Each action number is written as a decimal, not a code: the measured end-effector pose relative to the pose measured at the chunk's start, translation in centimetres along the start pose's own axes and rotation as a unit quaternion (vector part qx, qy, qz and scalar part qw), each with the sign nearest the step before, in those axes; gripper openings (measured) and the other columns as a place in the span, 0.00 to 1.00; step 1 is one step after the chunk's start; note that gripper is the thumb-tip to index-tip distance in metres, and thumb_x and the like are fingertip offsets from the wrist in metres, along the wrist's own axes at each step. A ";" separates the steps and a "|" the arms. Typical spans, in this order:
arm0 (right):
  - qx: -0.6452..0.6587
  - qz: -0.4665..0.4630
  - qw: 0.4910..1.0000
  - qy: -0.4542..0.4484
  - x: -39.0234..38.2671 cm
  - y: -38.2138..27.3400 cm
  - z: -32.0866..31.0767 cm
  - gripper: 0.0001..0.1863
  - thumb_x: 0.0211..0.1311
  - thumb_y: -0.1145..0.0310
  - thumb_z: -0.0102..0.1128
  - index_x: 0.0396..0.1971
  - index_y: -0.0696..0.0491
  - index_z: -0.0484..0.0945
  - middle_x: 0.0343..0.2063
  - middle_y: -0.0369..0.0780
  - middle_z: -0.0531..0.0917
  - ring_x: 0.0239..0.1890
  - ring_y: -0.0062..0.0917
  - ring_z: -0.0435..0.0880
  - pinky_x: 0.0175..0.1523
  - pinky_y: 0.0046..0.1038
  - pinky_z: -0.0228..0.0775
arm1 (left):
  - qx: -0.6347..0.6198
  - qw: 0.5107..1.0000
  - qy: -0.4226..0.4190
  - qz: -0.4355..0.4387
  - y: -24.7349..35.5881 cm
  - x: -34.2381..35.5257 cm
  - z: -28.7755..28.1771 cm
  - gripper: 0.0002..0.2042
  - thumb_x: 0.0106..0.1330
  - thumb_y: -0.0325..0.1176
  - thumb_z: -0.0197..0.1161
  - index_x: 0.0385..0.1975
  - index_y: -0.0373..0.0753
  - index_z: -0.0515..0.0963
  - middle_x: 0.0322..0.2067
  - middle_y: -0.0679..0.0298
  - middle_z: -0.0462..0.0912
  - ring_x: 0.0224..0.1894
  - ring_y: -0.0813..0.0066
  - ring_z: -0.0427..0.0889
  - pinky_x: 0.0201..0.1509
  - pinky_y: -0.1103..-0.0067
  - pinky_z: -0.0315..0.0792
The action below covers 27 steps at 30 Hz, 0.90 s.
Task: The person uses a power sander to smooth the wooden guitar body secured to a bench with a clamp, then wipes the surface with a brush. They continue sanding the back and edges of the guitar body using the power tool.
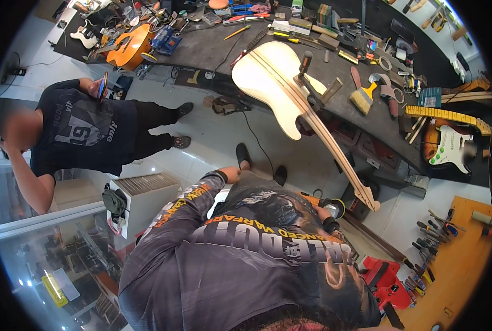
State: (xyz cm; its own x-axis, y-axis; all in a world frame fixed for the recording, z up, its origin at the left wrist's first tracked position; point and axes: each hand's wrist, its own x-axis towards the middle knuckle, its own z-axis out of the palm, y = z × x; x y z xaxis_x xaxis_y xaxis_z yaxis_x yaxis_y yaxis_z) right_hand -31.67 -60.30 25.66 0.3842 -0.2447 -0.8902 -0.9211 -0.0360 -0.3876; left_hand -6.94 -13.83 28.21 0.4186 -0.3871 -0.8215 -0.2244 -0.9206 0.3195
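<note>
My left hand (232, 175) is curled closed beside my leg, with nothing visible in it. At my right side, my right hand (323, 212) grips an angle grinder (334, 208) with a round disc and some orange on its body; part of it is hidden by my arm. Ahead, an unfinished pale wooden guitar body (265, 74) lies over the bench edge. Its striped neck (334, 151) juts out toward my right side. A clamp (304, 66) with a dark handle stands on the body. Neither hand touches the guitar.
A dark workbench (207, 47) crosses ahead, crowded with tools, a brush (363, 98) and an orange guitar (130, 47). Another person (86, 127) stands at left holding a phone (102, 87). A cable (260, 138) runs over the floor. A red case (386, 284) sits at lower right.
</note>
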 end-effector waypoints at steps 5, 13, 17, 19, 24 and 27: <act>0.012 -0.052 0.997 -0.061 1.7 3.1 -0.5 0.15 0.72 0.58 0.70 0.30 0.55 0.87 0.27 0.36 0.87 0.29 0.24 0.81 0.39 0.32 0.69 | -0.016 1.000 0.004 -0.024 -1.9 -1.0 0.0 0.27 0.69 0.42 0.69 0.67 0.38 0.83 0.64 0.47 0.87 0.69 0.48 0.83 0.75 0.62 0.75; 0.003 -0.089 0.993 -0.079 2.8 3.2 -0.2 0.16 0.71 0.59 0.71 0.26 0.54 0.86 0.25 0.35 0.86 0.27 0.23 0.79 0.37 0.31 0.68 | -0.042 0.998 0.034 -0.029 0.1 -0.4 -2.7 0.26 0.71 0.41 0.69 0.68 0.40 0.82 0.65 0.48 0.86 0.69 0.48 0.82 0.75 0.61 0.74; -0.041 -0.052 0.998 -0.024 1.7 0.2 0.4 0.16 0.68 0.58 0.74 0.28 0.56 0.89 0.25 0.36 0.88 0.26 0.24 0.83 0.36 0.30 0.70 | -0.063 0.995 0.071 -0.006 0.6 0.2 -2.7 0.23 0.71 0.39 0.65 0.65 0.40 0.83 0.62 0.49 0.88 0.67 0.49 0.84 0.72 0.61 0.76; -0.059 -0.079 0.995 -0.015 2.6 2.3 -0.2 0.18 0.66 0.56 0.76 0.29 0.58 0.90 0.26 0.38 0.89 0.26 0.24 0.85 0.35 0.31 0.72 | -0.061 0.997 0.051 0.023 3.0 0.0 -4.3 0.23 0.71 0.37 0.65 0.65 0.39 0.83 0.61 0.49 0.89 0.67 0.49 0.85 0.72 0.60 0.76; -0.048 -0.025 0.998 0.007 2.3 -0.1 0.4 0.17 0.66 0.55 0.78 0.34 0.57 0.91 0.28 0.38 0.90 0.27 0.25 0.85 0.34 0.32 0.75 | -0.055 0.997 0.054 0.018 1.4 0.2 -3.9 0.25 0.70 0.41 0.68 0.66 0.41 0.82 0.62 0.47 0.88 0.66 0.46 0.84 0.72 0.60 0.77; -0.073 -0.047 0.996 -0.004 2.4 -0.2 0.3 0.18 0.67 0.55 0.77 0.38 0.58 0.91 0.32 0.39 0.91 0.28 0.25 0.86 0.35 0.32 0.75 | -0.066 0.996 0.058 0.014 0.4 0.0 -3.5 0.26 0.70 0.41 0.68 0.66 0.39 0.82 0.62 0.47 0.87 0.66 0.46 0.84 0.72 0.60 0.76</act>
State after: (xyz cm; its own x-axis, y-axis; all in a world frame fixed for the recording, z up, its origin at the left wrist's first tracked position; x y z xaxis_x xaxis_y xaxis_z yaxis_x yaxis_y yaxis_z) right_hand -30.55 -60.61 23.56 0.4691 -0.2258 -0.8538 -0.8802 -0.1985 -0.4311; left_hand -3.93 -14.36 30.02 0.5143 -0.4093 -0.7536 -0.1238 -0.9050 0.4070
